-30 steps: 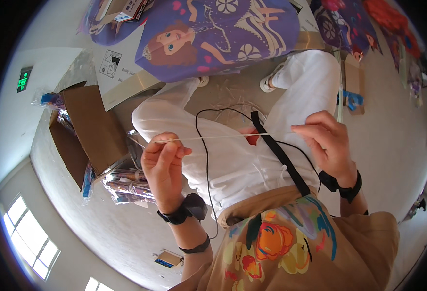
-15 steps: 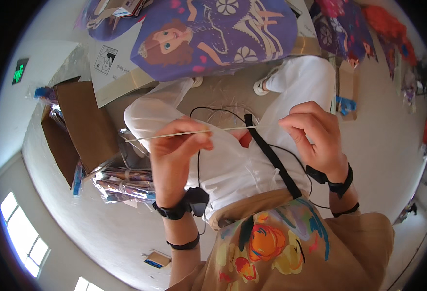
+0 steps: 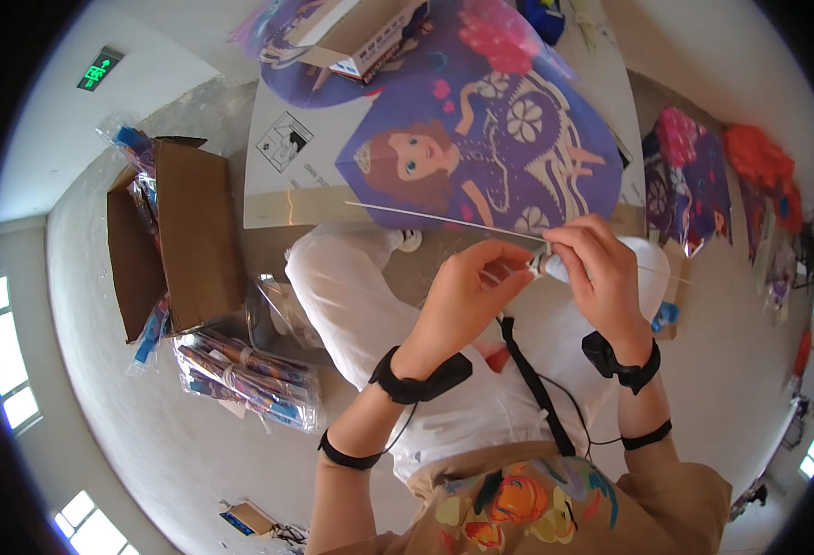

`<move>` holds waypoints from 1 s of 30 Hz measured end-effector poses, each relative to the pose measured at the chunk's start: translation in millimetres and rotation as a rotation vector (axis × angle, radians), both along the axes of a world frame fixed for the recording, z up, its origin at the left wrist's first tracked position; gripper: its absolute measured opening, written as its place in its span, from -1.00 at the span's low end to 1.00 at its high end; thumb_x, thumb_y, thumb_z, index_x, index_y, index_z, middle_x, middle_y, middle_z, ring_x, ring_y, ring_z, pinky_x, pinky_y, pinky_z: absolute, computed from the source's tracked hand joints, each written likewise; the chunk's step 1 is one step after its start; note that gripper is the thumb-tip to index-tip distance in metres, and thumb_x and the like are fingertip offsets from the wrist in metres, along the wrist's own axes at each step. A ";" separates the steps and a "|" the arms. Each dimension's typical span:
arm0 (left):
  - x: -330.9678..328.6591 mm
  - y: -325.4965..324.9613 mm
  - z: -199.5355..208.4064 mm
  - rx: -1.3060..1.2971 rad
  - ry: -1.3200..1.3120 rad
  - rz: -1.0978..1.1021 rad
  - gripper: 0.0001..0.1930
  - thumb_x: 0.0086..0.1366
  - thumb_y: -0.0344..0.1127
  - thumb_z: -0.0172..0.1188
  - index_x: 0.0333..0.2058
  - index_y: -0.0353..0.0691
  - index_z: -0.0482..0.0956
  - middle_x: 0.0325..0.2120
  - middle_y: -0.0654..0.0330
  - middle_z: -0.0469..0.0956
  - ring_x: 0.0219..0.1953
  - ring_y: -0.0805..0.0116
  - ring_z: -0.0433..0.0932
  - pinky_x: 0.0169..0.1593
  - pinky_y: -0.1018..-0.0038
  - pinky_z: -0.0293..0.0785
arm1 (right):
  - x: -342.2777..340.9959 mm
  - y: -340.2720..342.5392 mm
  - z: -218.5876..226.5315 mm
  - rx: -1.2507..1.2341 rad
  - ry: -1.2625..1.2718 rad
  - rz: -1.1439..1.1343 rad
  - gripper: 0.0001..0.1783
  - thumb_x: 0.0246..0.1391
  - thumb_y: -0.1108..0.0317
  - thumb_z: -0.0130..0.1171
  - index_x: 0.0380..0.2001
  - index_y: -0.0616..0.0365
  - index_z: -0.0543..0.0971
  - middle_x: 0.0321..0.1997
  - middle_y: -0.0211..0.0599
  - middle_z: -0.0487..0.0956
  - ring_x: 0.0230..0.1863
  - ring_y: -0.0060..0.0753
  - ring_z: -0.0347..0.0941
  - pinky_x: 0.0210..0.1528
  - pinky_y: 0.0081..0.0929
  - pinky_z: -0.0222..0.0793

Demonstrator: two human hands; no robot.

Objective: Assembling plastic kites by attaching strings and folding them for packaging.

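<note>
"Doing what with the right hand?"

"Gripping a thin white rod between thumb and forefinger, above the lap."

"Pointing which way, with that rod?"

"Slanting up and to the left from the fingertips, across the lower part of the purple printed sheet in view. Seems to come out again beyond the right hand, looking faint there."

"And with the left hand?"

"Held just below the rod, right beside the right fingertips. Bending the fingers toward the thumb. Cannot tell whether gripping anything: too crowded around the tips."

"Wearing anything on the wrists?"

"Yes, with a black band on the right and another on the left."

"Found in front, beyond the knees?"

"Spread over a white table, that purple sheet, with a small open box near the far edge."

"And off to the left?"

"Standing open there, a brown cardboard box. Lying just below it in view, a bundle of plastic-wrapped packets. Heaped over on the far right, some orange-red material."
</note>
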State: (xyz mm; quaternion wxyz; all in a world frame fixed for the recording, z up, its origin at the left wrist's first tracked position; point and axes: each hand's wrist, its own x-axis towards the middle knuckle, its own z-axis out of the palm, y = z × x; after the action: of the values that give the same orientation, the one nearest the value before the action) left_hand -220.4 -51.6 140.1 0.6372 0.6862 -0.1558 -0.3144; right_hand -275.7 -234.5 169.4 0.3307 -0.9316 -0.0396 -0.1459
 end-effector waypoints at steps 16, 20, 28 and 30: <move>109.3 19.2 -125.3 0.575 -0.811 0.244 -0.51 0.07 -0.49 0.18 0.05 -0.28 0.40 -0.14 0.05 0.38 -0.09 0.06 0.40 -0.11 0.29 0.45 | 151.8 6.6 -164.6 -0.023 0.013 0.105 -0.87 -0.02 0.56 0.21 -0.34 0.14 0.57 -0.38 -0.31 0.48 -0.29 -0.17 0.44 -0.28 -0.30 0.36; 113.5 23.6 -135.7 0.591 -0.761 0.273 -0.48 0.11 -0.51 0.17 0.10 -0.28 0.39 -0.11 0.03 0.36 -0.05 0.03 0.39 -0.11 0.27 0.46 | 155.3 9.3 -171.8 -0.033 0.001 0.098 -0.85 -0.03 0.57 0.20 -0.34 0.14 0.56 -0.38 -0.32 0.47 -0.27 -0.17 0.44 -0.26 -0.28 0.36; 118.7 23.6 -139.4 0.632 -0.731 0.290 -0.52 0.12 -0.53 0.18 0.07 -0.28 0.43 -0.07 0.01 0.36 0.00 0.00 0.38 -0.08 0.27 0.47 | 157.0 7.1 -173.3 -0.048 -0.005 0.098 -0.82 -0.06 0.60 0.20 -0.34 0.14 0.57 -0.38 -0.32 0.45 -0.29 -0.17 0.42 -0.27 -0.29 0.36; 120.3 24.5 -137.2 0.611 -0.742 0.308 -0.53 0.12 -0.53 0.18 0.06 -0.29 0.45 -0.06 0.01 0.36 0.01 0.00 0.38 -0.04 0.27 0.46 | 156.3 6.4 -173.3 -0.044 -0.007 0.096 -0.82 -0.06 0.60 0.20 -0.33 0.14 0.57 -0.38 -0.32 0.44 -0.28 -0.17 0.42 -0.26 -0.29 0.36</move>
State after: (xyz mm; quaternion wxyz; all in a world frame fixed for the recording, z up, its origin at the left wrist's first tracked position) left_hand -100.0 -27.2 2.9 0.3478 0.9219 -0.1696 0.0171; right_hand -119.5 -228.1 -3.8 0.3165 -0.9352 -0.0884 -0.1321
